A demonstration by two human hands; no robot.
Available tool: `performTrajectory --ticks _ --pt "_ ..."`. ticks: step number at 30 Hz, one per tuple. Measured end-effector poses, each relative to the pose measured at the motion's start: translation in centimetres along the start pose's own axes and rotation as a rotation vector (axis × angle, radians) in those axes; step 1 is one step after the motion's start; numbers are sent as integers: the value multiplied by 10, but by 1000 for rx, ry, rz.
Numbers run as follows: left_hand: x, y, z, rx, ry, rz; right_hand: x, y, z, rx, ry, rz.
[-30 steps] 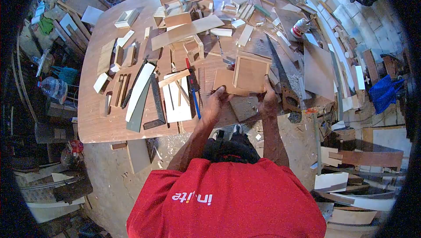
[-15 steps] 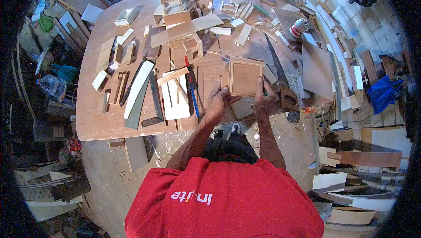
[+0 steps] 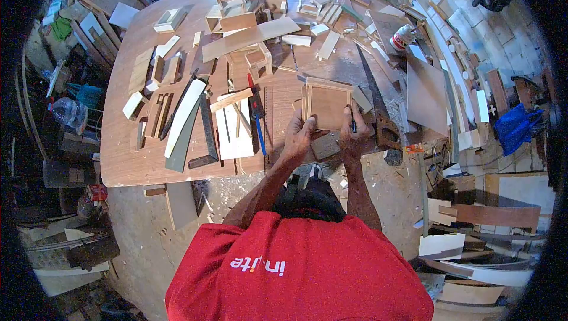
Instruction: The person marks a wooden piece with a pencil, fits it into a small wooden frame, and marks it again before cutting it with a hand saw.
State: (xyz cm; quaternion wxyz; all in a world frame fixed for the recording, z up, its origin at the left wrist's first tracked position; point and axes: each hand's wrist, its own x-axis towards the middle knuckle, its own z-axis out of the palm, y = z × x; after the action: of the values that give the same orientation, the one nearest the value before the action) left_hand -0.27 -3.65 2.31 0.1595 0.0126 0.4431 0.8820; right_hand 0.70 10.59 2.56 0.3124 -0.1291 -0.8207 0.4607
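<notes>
A square wooden frame with a flat brown panel point(image 3: 329, 107) is held up over the table's front edge. My left hand point(image 3: 299, 134) grips its lower left corner, thumb on the face. At its right side, my right hand point(image 3: 354, 131) is closed on the edge, with a small dark pen-like item point(image 3: 354, 126) between the fingers. Just right of that hand lies a handsaw point(image 3: 387, 131). To the left are a red and blue tool point(image 3: 257, 111), a thin wood strip point(image 3: 231, 101) across a white board point(image 3: 235, 137), and a dark square point(image 3: 207, 137).
The brown table point(image 3: 124, 155) bears small wooden boxes point(image 3: 238, 22), a long plank point(image 3: 251, 39), several offcuts and a bottle point(image 3: 403, 37). A large brown panel point(image 3: 426, 96) lies at the right. Boards are stacked on the floor at the lower right.
The wooden frame has moved slightly left and turned a little. My left hand has shifted its grip, with the thumb now further onto the face.
</notes>
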Motion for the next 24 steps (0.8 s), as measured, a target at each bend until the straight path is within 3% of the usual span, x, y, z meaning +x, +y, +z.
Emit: performTrajectory --ticks 13,24 --pt "1 -2 1 -37 -130 43 0 -3 -5 -1 1 -22" --pt "1 -4 6 -81 -113 -28 2 4 -5 15 26 -19"
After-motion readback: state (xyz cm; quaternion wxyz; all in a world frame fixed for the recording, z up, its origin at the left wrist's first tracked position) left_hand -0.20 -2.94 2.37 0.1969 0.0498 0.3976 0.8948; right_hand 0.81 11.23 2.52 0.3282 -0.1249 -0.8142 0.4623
